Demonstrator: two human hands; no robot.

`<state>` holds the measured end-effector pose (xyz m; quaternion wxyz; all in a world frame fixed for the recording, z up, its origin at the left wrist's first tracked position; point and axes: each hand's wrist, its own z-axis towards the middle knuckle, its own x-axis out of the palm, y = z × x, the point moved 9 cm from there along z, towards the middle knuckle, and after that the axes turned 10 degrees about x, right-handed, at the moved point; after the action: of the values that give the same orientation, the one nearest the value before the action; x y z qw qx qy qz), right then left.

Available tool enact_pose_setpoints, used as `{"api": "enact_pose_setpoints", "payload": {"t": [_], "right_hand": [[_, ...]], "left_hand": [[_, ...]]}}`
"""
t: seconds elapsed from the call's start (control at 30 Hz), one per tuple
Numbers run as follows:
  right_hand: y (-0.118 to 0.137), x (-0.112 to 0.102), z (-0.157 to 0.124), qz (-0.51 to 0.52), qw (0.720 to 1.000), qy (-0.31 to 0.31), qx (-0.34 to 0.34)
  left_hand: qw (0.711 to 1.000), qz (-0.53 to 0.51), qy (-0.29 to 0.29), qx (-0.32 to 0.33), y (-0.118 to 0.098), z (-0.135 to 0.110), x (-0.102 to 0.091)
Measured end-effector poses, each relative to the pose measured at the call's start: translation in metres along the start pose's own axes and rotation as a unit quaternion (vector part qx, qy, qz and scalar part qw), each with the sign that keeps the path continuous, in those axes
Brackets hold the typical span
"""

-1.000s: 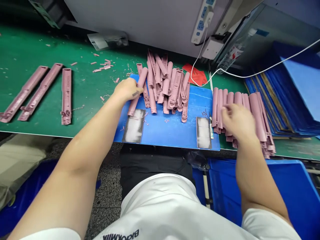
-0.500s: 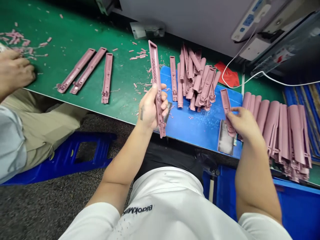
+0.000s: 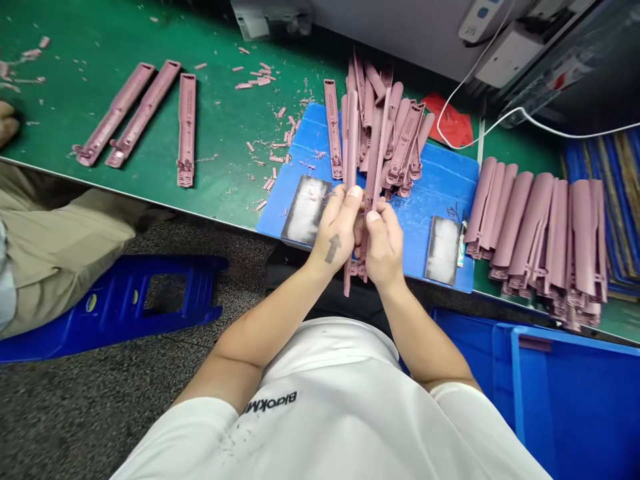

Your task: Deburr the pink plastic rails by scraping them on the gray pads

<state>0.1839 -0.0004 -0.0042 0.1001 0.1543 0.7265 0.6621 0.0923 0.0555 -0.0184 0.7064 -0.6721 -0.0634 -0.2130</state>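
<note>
Over the front of the blue board [image 3: 425,200], my left hand [image 3: 336,230] is closed around a long pink plastic shell [image 3: 352,147], its smooth outer side facing up. Close beside it, my right hand [image 3: 386,250] grips a second pink plastic shell [image 3: 381,150], turned edge-on. Both shells stand nearly parallel, lower ends close together below my fingers. Whether they touch is hidden by my hands. Behind them lies a heap of similar pink shells [image 3: 407,143], and a single shell [image 3: 333,127] rests at its left.
Three pink shells [image 3: 187,133] lie on the green table [image 3: 220,167], among small pink scraps [image 3: 260,77]. Dark-edged pads [image 3: 305,210] sit on the board. Stacked shells [image 3: 550,233] stand at right, above a blue bin [image 3: 575,400]. Another person's hand [image 3: 7,123] shows far left.
My right hand has come left with its shell, beside the one in my left hand. My left hand has moved right. The view has shifted, and the other person's hand is now mostly out of view.
</note>
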Motion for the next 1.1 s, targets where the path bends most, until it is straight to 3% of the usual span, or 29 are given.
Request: {"api": "enact_pose_setpoints", "payload": {"t": [0.33,0.6,0.8,1.0,1.07,1.1], "right_hand": [[-0.005,-0.009,-0.02,-0.019,0.993,-0.105,-0.051],[-0.02,-0.016,-0.005,0.016,0.997,-0.08,-0.011],[-0.019,-0.014,-0.001,0.001,0.996,-0.082,-0.021],[-0.018,-0.003,-0.011,-0.022,0.997,-0.073,-0.029],[-0.008,-0.014,-0.007,-0.069,0.995,-0.055,-0.051],[0.001,-0.029,-0.004,-0.103,0.991,-0.056,-0.066]], "left_hand": [[0.997,-0.003,0.071,0.032,-0.019,-0.008,0.022],[0.999,0.019,0.031,0.034,-0.006,0.002,0.014],[0.997,0.048,0.019,0.054,-0.006,0.001,0.014],[0.982,0.144,0.06,0.102,-0.004,-0.01,0.022],[0.979,0.143,0.096,0.108,-0.005,-0.011,0.029],[0.977,0.134,0.119,0.115,-0.009,-0.008,0.033]]}}
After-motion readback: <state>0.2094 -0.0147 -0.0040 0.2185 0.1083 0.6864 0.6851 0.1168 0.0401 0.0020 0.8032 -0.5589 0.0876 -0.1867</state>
